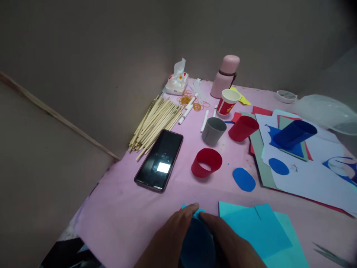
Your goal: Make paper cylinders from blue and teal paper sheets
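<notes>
At the lower edge, my left hand and my right hand are closed around the sides of a blue paper cylinder. The fingertips nearly meet at its far rim. Light blue paper shows just behind them; its full shape is hidden. Beside my right hand lie light blue paper sheets. Ahead sit a red paper ring and a blue paper oval.
Scissors lie at the right. Behind stand a grey paper cylinder, a red one, a paper cup and a pink flask. A phone and wooden sticks lie left; coloured sheets lie right.
</notes>
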`<state>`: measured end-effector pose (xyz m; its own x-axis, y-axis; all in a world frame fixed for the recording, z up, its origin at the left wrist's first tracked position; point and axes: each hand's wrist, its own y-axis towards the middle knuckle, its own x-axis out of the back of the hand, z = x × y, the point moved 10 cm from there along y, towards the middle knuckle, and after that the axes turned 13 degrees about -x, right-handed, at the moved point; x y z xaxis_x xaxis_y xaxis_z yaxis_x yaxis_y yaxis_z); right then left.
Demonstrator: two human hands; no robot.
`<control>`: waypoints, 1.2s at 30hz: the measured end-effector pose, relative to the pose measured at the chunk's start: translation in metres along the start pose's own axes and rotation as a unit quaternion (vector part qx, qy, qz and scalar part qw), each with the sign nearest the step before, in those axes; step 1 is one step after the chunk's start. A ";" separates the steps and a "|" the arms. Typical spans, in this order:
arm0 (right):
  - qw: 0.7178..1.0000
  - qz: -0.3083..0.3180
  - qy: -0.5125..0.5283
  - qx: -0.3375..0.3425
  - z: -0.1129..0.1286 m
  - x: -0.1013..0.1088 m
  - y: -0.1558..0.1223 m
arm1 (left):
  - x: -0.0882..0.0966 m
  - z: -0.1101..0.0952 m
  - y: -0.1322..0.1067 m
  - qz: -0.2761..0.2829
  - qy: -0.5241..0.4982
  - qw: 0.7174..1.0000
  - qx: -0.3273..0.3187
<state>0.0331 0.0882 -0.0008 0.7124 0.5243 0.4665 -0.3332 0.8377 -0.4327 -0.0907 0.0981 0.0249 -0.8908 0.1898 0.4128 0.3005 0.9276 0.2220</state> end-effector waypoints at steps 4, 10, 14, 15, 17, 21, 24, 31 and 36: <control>0.996 0.006 -0.085 -0.039 0.012 0.005 0.014 | 0.002 0.003 -0.006 -0.001 0.016 1.000 0.024; 0.960 0.031 -0.263 -0.092 0.033 0.005 0.033 | 0.005 -0.013 -0.020 -0.013 0.090 0.993 -0.072; 0.965 0.004 -0.249 -0.076 0.042 0.012 0.035 | 0.003 -0.003 -0.024 0.020 0.126 0.992 -0.026; 0.969 0.000 -0.238 -0.066 0.043 0.013 0.035 | 0.003 0.000 -0.024 0.027 0.132 0.991 -0.012; 0.977 -0.007 -0.208 -0.040 0.043 0.014 0.034 | 0.003 0.002 -0.025 0.037 0.138 0.990 0.002; 0.990 -0.028 -0.136 0.023 0.046 0.021 0.029 | 0.000 -0.006 -0.026 0.060 0.128 0.990 -0.027; 0.996 -0.047 -0.010 0.073 0.055 0.037 0.015 | -0.001 -0.013 -0.029 0.060 0.129 0.989 -0.042; 0.994 0.001 0.073 0.078 0.058 0.034 -0.018 | -0.016 -0.024 -0.038 0.075 0.124 0.984 -0.099; 0.995 -0.045 0.050 0.075 0.048 0.027 -0.022 | -0.015 -0.030 -0.042 0.038 0.104 0.986 -0.125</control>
<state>0.0299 0.0910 0.0590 0.7996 0.4339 0.4152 -0.3477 0.8982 -0.2690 -0.0795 0.0462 0.0359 -0.7816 0.1617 0.6024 0.4611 0.8002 0.3835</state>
